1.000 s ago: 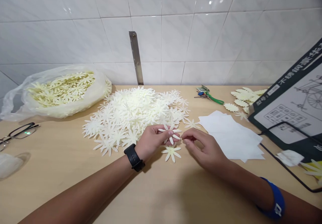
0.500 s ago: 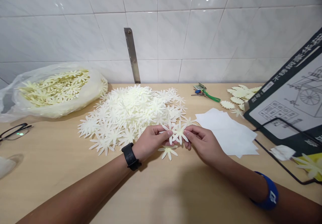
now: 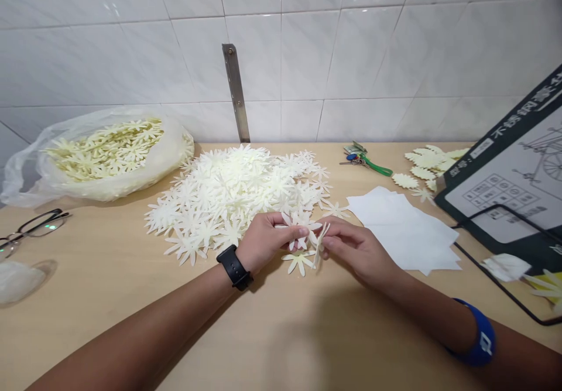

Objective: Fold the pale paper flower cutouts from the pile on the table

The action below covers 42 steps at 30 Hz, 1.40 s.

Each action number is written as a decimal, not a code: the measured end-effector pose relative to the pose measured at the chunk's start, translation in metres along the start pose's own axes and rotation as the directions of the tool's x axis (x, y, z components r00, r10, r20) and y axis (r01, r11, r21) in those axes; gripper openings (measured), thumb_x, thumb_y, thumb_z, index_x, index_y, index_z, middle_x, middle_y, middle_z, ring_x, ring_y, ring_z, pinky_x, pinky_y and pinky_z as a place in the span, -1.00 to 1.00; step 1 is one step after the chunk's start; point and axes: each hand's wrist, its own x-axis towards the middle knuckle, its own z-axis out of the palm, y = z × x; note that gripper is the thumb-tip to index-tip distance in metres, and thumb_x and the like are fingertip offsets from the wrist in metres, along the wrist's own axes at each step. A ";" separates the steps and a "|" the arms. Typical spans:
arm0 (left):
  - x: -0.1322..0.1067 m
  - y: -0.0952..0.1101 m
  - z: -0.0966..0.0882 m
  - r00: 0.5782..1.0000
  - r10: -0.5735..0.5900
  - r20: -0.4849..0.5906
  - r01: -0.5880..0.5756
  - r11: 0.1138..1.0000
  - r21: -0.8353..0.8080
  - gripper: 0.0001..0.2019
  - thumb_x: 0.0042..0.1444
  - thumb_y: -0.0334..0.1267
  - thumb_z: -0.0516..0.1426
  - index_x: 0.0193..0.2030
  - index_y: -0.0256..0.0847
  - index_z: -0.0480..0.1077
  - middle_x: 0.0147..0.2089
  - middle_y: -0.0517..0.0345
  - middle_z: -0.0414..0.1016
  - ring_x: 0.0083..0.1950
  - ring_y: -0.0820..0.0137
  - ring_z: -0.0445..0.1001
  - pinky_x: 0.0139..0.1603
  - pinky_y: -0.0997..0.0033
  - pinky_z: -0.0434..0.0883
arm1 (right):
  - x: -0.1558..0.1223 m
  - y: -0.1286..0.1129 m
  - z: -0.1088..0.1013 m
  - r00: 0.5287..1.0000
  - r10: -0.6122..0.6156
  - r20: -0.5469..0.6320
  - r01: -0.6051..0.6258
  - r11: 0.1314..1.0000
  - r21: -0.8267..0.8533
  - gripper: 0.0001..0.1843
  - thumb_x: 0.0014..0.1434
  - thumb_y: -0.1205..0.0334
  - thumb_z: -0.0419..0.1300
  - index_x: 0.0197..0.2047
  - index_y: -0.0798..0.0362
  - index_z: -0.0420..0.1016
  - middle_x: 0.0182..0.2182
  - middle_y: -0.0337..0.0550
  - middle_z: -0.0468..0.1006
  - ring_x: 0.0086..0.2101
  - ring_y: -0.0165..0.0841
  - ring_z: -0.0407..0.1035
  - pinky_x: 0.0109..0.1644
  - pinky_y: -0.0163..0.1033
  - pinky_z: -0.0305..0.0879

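My left hand (image 3: 268, 240) pinches a pale cream flower cutout (image 3: 290, 222) between thumb and fingers, petals spread towards me. Close beside it, my right hand (image 3: 356, 250) grips a second flower cutout (image 3: 321, 243), turned nearly edge-on; whether it is one layer or more I cannot tell. Another flower cutout (image 3: 299, 261) lies flat on the table just below both hands. Behind my left hand rises a big loose pile of the same cutouts (image 3: 241, 186). Parts of my right fingers are hidden behind the cutout.
At the back left is a plastic bag (image 3: 175, 168) full of yellowish cutouts. Glasses (image 3: 39, 225) lie at the left. White sheets (image 3: 401, 227) are on the right, keys with a green strap (image 3: 375, 165) behind them. A printed box (image 3: 504, 198) and black wire frame (image 3: 478, 267) stand far right.
The cutout in my right hand has turned from facing me to nearly edge-on. The left hand's cutout now shows more of its face. The view has shifted slightly left.
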 end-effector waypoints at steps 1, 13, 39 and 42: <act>-0.001 0.000 0.001 1.000 0.001 -0.005 -0.001 1.000 0.030 -0.68 -0.23 -0.15 0.40 -0.59 -0.32 0.41 -0.61 0.17 0.47 -0.56 0.51 0.38 -0.49 0.51 0.32 | 0.000 -0.002 0.001 1.000 -0.015 0.010 0.015 0.998 -0.057 -0.73 0.21 0.06 0.19 -0.44 0.01 0.51 -0.26 -0.08 0.48 -0.26 -0.25 0.40 -0.22 -0.20 0.37; 0.008 -0.003 -0.009 0.999 0.017 0.036 -0.012 0.989 -0.149 -0.73 -0.05 -0.13 0.32 -0.43 -0.35 0.47 -0.41 0.09 0.53 -0.36 0.45 0.49 -0.24 0.44 0.47 | 0.001 0.003 -0.004 0.978 0.029 -0.205 -0.066 0.982 -0.180 -0.76 0.21 0.10 0.17 -0.44 0.03 0.45 -0.46 -0.19 0.48 -0.36 -0.31 0.37 -0.24 -0.26 0.33; 0.002 -0.005 0.001 1.000 0.016 0.000 -0.015 0.989 -0.147 -0.73 -0.11 -0.15 0.34 -0.44 -0.32 0.43 -0.52 0.18 0.47 -0.46 0.48 0.43 -0.33 0.46 0.40 | 0.002 -0.004 -0.002 0.990 -0.016 -0.143 -0.020 0.968 -0.251 -0.78 0.20 0.12 0.20 -0.41 0.02 0.53 -0.41 -0.13 0.54 -0.34 -0.27 0.39 -0.23 -0.22 0.32; 0.007 -0.005 -0.005 0.999 0.012 -0.041 -0.020 0.979 -0.202 -0.73 -0.08 -0.16 0.34 -0.38 -0.36 0.48 -0.39 0.04 0.56 -0.34 0.43 0.50 -0.20 0.40 0.46 | 0.006 0.001 -0.010 0.965 -0.016 -0.260 -0.067 0.948 -0.310 -0.75 0.20 0.09 0.18 -0.42 0.04 0.52 -0.29 -0.08 0.53 -0.27 -0.25 0.40 -0.22 -0.21 0.31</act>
